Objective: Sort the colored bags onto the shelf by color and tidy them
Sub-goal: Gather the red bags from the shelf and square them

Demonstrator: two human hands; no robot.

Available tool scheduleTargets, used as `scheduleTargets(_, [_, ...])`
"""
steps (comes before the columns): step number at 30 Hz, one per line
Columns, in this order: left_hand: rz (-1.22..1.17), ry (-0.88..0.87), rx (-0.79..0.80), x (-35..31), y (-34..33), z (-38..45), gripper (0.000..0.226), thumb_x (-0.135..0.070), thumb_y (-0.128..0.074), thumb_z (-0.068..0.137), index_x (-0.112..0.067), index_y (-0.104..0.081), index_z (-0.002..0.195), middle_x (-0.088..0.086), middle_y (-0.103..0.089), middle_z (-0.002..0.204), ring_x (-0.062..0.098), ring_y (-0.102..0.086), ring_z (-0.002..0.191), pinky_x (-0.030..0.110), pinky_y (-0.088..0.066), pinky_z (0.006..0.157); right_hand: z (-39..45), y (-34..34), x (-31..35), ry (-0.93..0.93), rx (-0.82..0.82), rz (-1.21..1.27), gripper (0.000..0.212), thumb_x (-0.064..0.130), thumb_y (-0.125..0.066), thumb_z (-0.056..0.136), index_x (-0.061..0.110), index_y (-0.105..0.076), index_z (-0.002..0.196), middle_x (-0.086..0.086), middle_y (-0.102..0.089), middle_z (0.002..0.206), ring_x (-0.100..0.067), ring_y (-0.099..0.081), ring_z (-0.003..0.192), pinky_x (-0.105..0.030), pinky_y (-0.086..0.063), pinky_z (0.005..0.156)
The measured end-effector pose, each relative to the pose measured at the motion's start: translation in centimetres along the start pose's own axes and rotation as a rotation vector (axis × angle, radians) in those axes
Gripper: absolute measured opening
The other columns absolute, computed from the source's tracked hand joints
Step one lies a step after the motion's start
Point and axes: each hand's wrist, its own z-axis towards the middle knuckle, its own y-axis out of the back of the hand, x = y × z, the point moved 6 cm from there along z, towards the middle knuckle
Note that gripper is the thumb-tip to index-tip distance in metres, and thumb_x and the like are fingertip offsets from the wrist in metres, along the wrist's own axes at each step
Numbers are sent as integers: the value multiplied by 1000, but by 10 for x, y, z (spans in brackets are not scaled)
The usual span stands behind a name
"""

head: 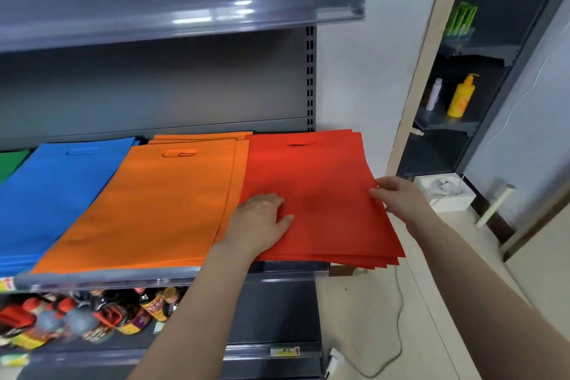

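Observation:
Flat stacks of bags lie side by side on the grey shelf (172, 274): green bags (10, 160) at the far left, then blue bags (52, 194), orange bags (160, 203) and red bags (320, 182) at the right end. The red stack overhangs the shelf's right side and front edge. My left hand (262, 222) rests flat on the red stack's left part, fingers straight. My right hand (401, 197) touches the stack's right edge with its fingertips; whether they pinch the edge is unclear.
Another grey shelf (185, 3) hangs above. The lower shelf holds several sauce bottles (92, 315). To the right, a dark rack carries a yellow pump bottle (461, 97) and a white bottle (434, 94). A white box (444, 191) and a cable lie on the floor.

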Motion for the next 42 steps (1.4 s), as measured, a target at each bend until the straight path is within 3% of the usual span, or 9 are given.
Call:
scheduleTargets(6, [53,41,30,-6,-11,2,52,-42,-39,98,-18,-36,144,4,-31,153,21,-25,142,36,-23,114,-6,-14,-13,-165,181,201,49,24,-62,90,14,-43,134,-3,-54,107,-16,-56,75,-28,-45,61])
scheduleTargets(11, [23,55,24,-6,-12,2,52,-42,-41,98,-19,-36,144,3,-31,153,19,-24,142,36,-21,116,-12,-25,-19,-302,377,277,37,25,-68,85,16,-48,115,-4,-61,92,-24,-60,80,-38,-47,67])
scheduleTargets(17, [-185,121,-49,-1,0,-3,43,-34,-52,94,-16,-50,133,2,-48,140,18,-45,128,26,-34,103,-10,-13,-18,-187,337,249,38,16,-66,86,18,-46,119,-1,-60,95,-24,-60,84,-40,-48,76])
scheduleTargets(20, [-279,191,-74,8,6,-4,45,-28,-56,93,-10,-49,134,7,-48,139,20,-44,128,20,-30,98,-15,8,-26,-172,317,269,45,13,-67,85,16,-48,125,-8,-63,106,-29,-62,92,-39,-49,75])
scheduleTargets(24, [-315,269,4,14,4,-3,53,-31,-54,94,-9,-40,140,9,-43,144,23,-41,131,23,-33,98,-21,35,-43,-184,278,330,52,11,-68,82,11,-49,130,-15,-64,114,-36,-62,101,-50,-47,95])
scheduleTargets(30, [-173,274,88,21,-5,8,46,-25,-46,98,-6,-40,139,15,-42,144,28,-40,131,26,-33,98,-33,56,-52,-145,189,445,39,1,-59,87,9,-52,124,-12,-64,97,-28,-62,84,-36,-48,70])
scheduleTargets(35, [-1,239,95,36,-15,21,28,-8,-42,95,2,-53,120,21,-49,131,33,-48,119,33,-39,91,-43,63,-52,-105,156,484,29,1,-59,87,10,-55,115,-12,-65,94,-27,-61,82,-35,-48,67])
scheduleTargets(39, [128,202,71,39,-13,27,33,8,-40,89,1,-54,118,19,-50,126,31,-54,113,36,-47,90,-45,63,-50,-73,152,497,26,2,-60,86,12,-58,111,-14,-66,98,-28,-63,84,-36,-49,69])
scheduleTargets(42, [-126,200,-79,39,0,27,24,-1,-44,93,0,-59,111,18,-59,117,33,-56,109,33,-45,83,-44,60,-46,-41,162,531,26,2,-60,86,11,-59,111,-14,-67,97,-29,-64,84,-37,-50,71])
